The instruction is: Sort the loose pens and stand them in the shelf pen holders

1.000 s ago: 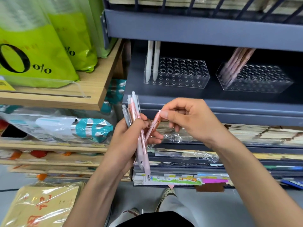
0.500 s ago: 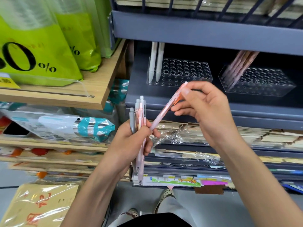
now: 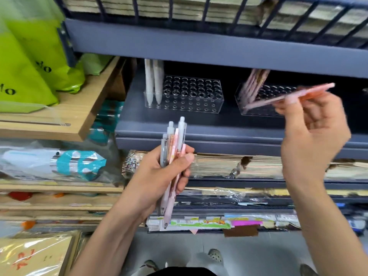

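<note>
My left hand point(image 3: 159, 176) grips a bundle of loose pens point(image 3: 173, 144), pink and pale grey, held upright below the grey shelf. My right hand point(image 3: 310, 132) pinches a single pink pen point(image 3: 268, 101) nearly level, its tip pointing left toward the right clear pen holder point(image 3: 256, 112). That holder has several pink pens point(image 3: 253, 84) leaning in its left end. The left clear pen holder point(image 3: 199, 96) holds two white pens point(image 3: 153, 82) at its left end.
A grey shelf lip point(image 3: 219, 134) runs in front of both holders, with another shelf point(image 3: 199, 48) low overhead. Green bags point(image 3: 29, 72) sit on a wooden shelf point(image 3: 59, 120) at left. Stacks of wrapped paper goods point(image 3: 239, 166) fill the shelves below.
My right hand has carried the single pink pen up and to the right, from beside the bundle to in front of the right holder. The left hand keeps its bundle.
</note>
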A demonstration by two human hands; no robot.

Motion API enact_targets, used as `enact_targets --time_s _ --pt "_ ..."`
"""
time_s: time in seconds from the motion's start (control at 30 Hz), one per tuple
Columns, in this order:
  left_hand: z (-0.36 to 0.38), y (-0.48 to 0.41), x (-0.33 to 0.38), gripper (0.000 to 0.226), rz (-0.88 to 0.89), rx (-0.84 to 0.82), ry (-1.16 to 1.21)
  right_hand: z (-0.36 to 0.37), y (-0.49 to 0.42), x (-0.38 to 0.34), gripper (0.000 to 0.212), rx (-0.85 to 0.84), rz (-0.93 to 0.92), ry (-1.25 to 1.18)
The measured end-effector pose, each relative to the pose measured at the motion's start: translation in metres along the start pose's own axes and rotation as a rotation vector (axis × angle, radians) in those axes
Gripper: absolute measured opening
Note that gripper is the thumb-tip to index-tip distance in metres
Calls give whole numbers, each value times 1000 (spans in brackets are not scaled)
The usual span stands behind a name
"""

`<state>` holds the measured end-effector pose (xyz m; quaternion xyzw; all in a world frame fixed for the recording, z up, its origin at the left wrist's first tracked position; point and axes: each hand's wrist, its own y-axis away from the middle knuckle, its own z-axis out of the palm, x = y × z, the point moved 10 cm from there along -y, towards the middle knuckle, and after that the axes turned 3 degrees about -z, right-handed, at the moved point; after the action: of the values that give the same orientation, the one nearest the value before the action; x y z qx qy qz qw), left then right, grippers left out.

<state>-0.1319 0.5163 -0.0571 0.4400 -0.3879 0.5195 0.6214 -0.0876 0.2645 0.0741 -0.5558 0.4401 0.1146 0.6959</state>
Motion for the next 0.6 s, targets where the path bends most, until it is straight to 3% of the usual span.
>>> enact_targets --time_s 0.13,0.27,0.37,0.5,0.6 --pt "18 -11 -2 27 20 65 -8 -14 -23 11 7 3 -57 91" --pt "38 -21 -6 18 24 116 59 -18 -44 30 14 -26 -52 120" --pt "48 -23 -9 33 40 172 138 -8 -57 44 15 -110 -46 103" --pt "53 -20 -13 33 48 243 170 10 -71 53 32 -226 -93 32" --pt "50 -17 -17 19 46 307 184 13 -82 73 20 -233 -36 151"
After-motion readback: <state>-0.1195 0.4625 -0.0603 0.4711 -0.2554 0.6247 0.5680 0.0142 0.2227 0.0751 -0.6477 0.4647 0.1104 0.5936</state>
